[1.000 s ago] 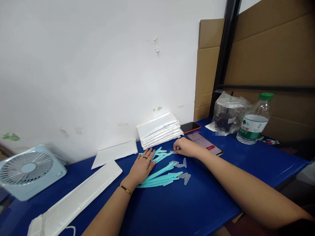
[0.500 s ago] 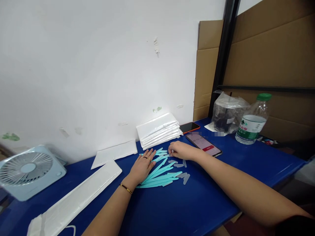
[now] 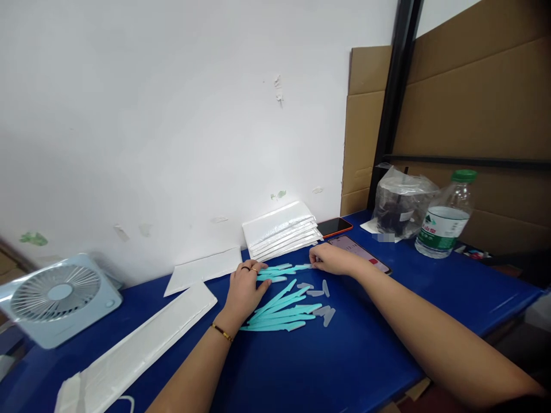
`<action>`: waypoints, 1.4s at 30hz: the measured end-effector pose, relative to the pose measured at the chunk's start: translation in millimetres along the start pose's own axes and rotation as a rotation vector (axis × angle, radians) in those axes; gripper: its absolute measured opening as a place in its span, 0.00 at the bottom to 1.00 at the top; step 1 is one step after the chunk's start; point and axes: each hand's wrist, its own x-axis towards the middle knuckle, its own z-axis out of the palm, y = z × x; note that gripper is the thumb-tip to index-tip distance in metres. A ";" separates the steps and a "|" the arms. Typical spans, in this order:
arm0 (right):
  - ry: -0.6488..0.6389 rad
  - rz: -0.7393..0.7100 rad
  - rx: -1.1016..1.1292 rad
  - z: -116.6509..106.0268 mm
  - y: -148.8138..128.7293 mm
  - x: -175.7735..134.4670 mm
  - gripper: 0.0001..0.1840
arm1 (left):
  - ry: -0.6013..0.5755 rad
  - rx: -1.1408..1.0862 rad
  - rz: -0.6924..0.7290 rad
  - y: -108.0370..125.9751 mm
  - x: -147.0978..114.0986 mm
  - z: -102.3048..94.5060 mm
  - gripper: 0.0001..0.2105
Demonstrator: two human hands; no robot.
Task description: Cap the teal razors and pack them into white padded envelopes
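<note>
Several turquoise eyebrow razors [image 3: 284, 314] lie fanned out on the blue table. My left hand [image 3: 247, 287] has its fingers and thumb closed round the handles of a few more turquoise razors [image 3: 273, 274], whose blade ends point right. My right hand [image 3: 329, 259] pinches a clear blade cap [image 3: 309, 265] at the end of one razor [image 3: 299, 267]; the fingertips partly hide it. Whether the cap is fully on the blade I cannot tell. Loose clear caps [image 3: 326, 288] lie right of the fanned razors, below my right hand, with more caps [image 3: 329, 316] nearer me.
A stack of white padded envelopes [image 3: 279, 229] leans by the wall. Other white envelopes [image 3: 142, 344] lie left of my arm. Two phones, one lit [image 3: 365, 252], a bagged cup [image 3: 398, 206], a water bottle [image 3: 445, 221] and a small fan [image 3: 60, 295] stand or lie around the table [image 3: 344, 355].
My left hand has gone from lying flat over the razors to gripping a few, apart from the fanned ones. My right hand has moved slightly right, to the end of one razor.
</note>
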 end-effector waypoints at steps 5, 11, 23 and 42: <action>0.040 -0.073 0.167 3.4 -1.0 2.6 0.08 | -0.192 -0.121 0.035 13.9 -5.4 -15.7 0.14; -0.107 -0.128 0.440 7.4 -4.4 6.0 0.15 | -0.030 -0.102 0.035 9.6 -0.8 -6.6 0.11; 0.029 -0.124 0.234 6.4 1.0 5.9 0.10 | -0.068 -0.071 -0.014 -12.8 1.3 -0.2 0.16; 0.039 -0.192 0.176 5.3 0.6 3.1 0.08 | -0.219 -0.202 0.107 -1.1 -0.5 -11.0 0.14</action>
